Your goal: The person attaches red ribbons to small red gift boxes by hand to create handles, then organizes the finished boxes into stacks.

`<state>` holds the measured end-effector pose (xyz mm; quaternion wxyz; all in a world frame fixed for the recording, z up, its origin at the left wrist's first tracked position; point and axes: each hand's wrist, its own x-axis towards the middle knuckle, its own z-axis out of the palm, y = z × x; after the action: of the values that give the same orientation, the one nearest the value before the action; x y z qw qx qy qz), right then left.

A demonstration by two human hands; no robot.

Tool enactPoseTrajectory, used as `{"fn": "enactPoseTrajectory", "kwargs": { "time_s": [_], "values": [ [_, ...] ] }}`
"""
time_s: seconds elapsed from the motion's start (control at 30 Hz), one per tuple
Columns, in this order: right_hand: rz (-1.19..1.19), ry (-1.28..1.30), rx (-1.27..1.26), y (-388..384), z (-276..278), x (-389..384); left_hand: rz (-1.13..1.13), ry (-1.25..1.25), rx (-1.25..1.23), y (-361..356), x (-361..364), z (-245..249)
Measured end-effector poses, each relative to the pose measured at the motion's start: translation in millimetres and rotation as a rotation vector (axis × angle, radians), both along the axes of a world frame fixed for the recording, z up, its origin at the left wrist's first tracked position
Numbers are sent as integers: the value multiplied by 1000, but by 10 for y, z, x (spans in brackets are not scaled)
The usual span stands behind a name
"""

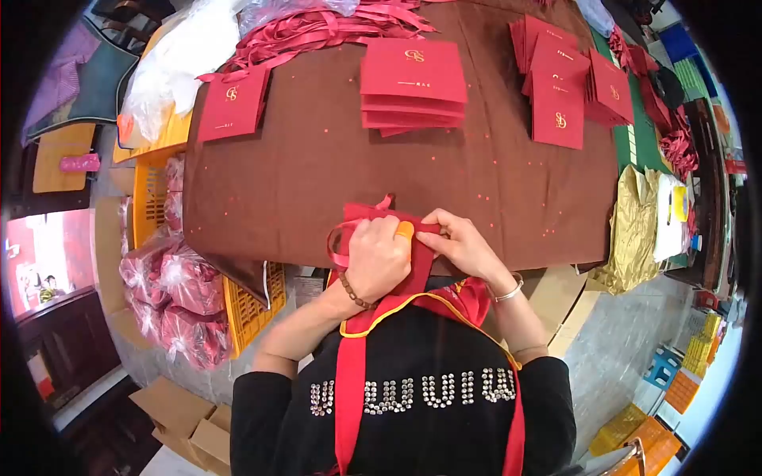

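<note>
A red gift bag (417,270) with a ribbon loop (340,244) lies at the near edge of the brown-covered table, close to my body. My left hand (377,258) is closed on the bag's left part, with an orange cover (406,230) on one finger. On the bag's upper right, my right hand (463,246) pinches the edge between thumb and fingers. What lies under the left fingers is hidden. Farther off, a stack of red bags (413,75) with gold print lies straight ahead.
Other red bags (234,107) lie at the left, beside a heap of red ribbons (317,32). More printed bags (558,119) overlap at the right. Plastic-wrapped red bundles (190,282) and a yellow crate (254,309) stand left of the table. Gold wrapping (633,230) hangs at the right.
</note>
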<state>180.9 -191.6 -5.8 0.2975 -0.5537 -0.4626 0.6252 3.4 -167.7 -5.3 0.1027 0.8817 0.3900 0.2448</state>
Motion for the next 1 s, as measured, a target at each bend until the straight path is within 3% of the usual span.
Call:
{"fn": "enactPoseTrajectory", "kwargs": {
  "time_s": [0.13, 0.37, 0.63, 0.83, 0.9, 0.93, 1.0],
  "values": [
    [32, -51, 42, -23, 3, 22, -17, 17, 33, -21, 39, 3],
    [-31, 79, -45, -25, -83, 37, 9, -87, 58, -32, 106, -130],
    [-37, 77, -81, -16, -24, 88, -131, -189, -193, 36, -83, -61],
    [33, 24, 29, -18, 95, 55, -134, -84, 15, 252, -112, 131],
    [54, -15, 87, -37, 123, 28, -148, -114, -199, 310, -141, 200],
    [45, -19, 82, -40, 159, 4, -210, -92, -429, 391, -201, 285],
    [53, -79, 165, -33, 142, -43, -219, -52, -408, 551, -256, 293]
  ]
}}
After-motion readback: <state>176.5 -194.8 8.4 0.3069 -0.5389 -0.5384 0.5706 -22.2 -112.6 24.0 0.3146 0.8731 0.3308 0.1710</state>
